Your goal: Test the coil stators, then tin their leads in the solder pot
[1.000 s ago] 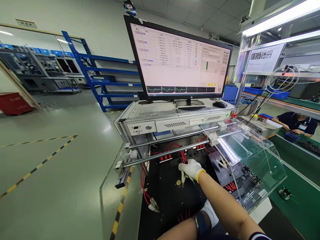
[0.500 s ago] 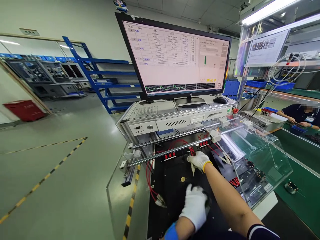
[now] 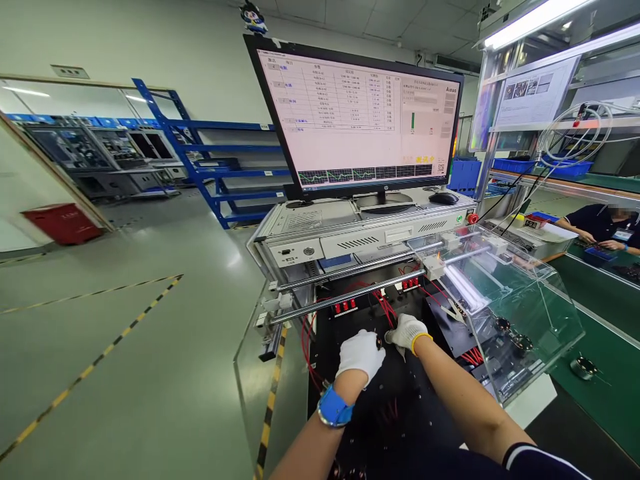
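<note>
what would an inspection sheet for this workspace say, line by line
Surface: black panel, red terminals along its rear.
Job's things: stator-like part, partly hidden; red leads.
Clutter: silver-sided motor part on the green bench.
Hands: left hand, gloved, holds the stator-like part; right hand, gloved, grips the red leads.
Cables: red leads run from the panel's rear to the right hand; others hang at its left edge.
Surroundings: lit monitor, clear cover, blue shelving, co-worker.

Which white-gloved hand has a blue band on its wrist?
The left hand: a blue band wraps that wrist. The right hand shows no band, just a yellow glove edge.
</note>
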